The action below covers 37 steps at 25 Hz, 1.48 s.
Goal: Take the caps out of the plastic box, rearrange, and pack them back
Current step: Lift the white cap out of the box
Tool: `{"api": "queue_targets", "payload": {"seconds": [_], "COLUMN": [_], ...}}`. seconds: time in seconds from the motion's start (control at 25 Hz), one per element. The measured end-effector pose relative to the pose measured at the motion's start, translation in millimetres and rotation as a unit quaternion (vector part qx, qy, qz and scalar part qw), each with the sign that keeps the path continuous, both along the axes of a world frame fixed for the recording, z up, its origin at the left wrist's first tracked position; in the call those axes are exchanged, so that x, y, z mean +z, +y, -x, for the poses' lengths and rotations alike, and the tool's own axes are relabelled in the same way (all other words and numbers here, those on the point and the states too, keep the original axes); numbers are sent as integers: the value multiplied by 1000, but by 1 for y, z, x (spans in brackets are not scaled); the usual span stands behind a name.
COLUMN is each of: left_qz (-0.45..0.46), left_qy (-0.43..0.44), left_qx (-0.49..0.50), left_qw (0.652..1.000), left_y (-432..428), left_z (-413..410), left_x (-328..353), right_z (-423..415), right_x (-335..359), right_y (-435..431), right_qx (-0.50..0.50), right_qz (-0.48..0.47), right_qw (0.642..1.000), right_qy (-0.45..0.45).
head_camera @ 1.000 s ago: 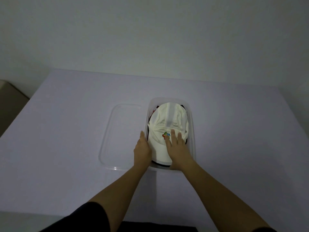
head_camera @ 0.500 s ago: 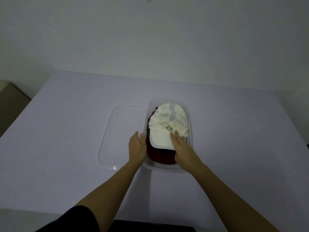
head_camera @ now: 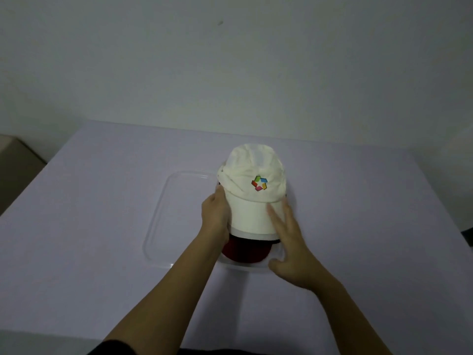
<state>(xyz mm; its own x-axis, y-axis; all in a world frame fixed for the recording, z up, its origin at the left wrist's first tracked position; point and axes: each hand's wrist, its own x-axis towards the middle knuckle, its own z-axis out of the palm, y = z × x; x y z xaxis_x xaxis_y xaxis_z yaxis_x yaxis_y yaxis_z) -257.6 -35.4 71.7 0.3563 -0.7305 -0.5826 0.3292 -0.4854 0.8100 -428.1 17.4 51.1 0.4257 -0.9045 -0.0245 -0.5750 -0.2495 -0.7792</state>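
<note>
A cream-white cap (head_camera: pixel 252 190) with a multicoloured logo is raised above the clear plastic box (head_camera: pixel 245 267), its brim toward me. My left hand (head_camera: pixel 216 213) grips the cap's left side at the brim. My right hand (head_camera: pixel 290 242) has its fingers spread, fingertips on the right of the brim, thumb near the box's front rim. Under the white cap a dark red cap (head_camera: pixel 243 251) lies in the box, with a thin black edge showing between them. The rest of the box is hidden by the caps.
The clear lid (head_camera: pixel 176 216) lies flat on the table just left of the box. The pale table (head_camera: pixel 89 239) runs wide on both sides. A plain wall stands behind, and a dark beige object (head_camera: pixel 15 170) sits past the table's left edge.
The white cap has risen out of the box, uncovering the red cap beneath. My left hand went from the box's rim to the cap's side, and my right hand slid along the brim.
</note>
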Motion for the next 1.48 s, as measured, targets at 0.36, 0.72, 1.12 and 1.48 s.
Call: {"api": "queue_targets", "payload": {"seconds": [0.36,0.72,1.12,1.48], "left_qz": [167,198,246,192], "left_qy": [76,-365,64,85], "left_qx": [-232,-127,-128,-195], "left_qw": [955,901,959,958], "left_y": [13,31,18,10], "left_z": [-23,19,-6,-5], "left_x": [6,-12,4,27], "right_z": [15,-7,23,19], "right_x": [21,4,13,43], "right_y": [-32,-18,-25,-33], "right_qx": [-252,-373,-178,-306], "right_qz": [-179,40,-142,-98], "right_qw": [883,922,890,855], "right_qy": [-353,-92,-396,-407]}}
